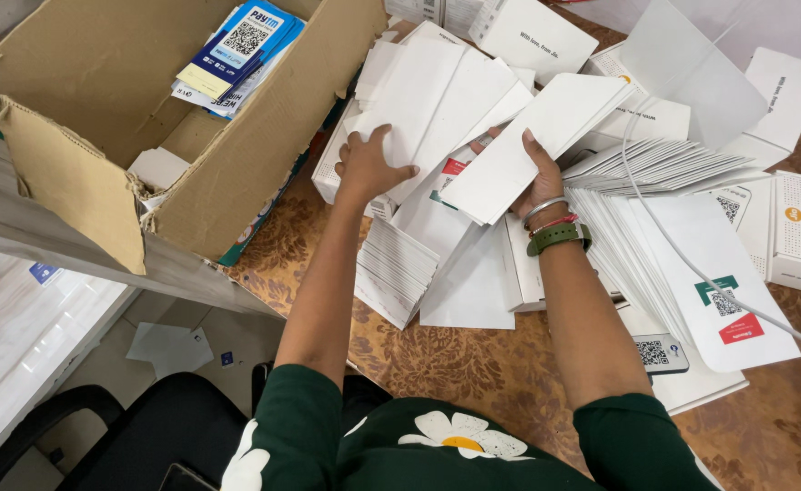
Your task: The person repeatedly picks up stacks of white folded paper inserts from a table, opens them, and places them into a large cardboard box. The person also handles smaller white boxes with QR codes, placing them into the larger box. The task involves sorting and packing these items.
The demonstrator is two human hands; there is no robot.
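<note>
White envelopes (pixel 437 100), plain and flat, fanned in a loose overlapping heap on the patterned brown tabletop beside the cardboard box. One thicker white stack (pixel 532 145) tilted diagonally, raised above the heap, edges roughly aligned.

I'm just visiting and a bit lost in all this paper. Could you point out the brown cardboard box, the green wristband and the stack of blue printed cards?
brown cardboard box (pixel 236 182): head view, its right side wall.
green wristband (pixel 557 237): head view, strap on the right wrist.
stack of blue printed cards (pixel 202 65): head view, top card's blue edge.
</note>
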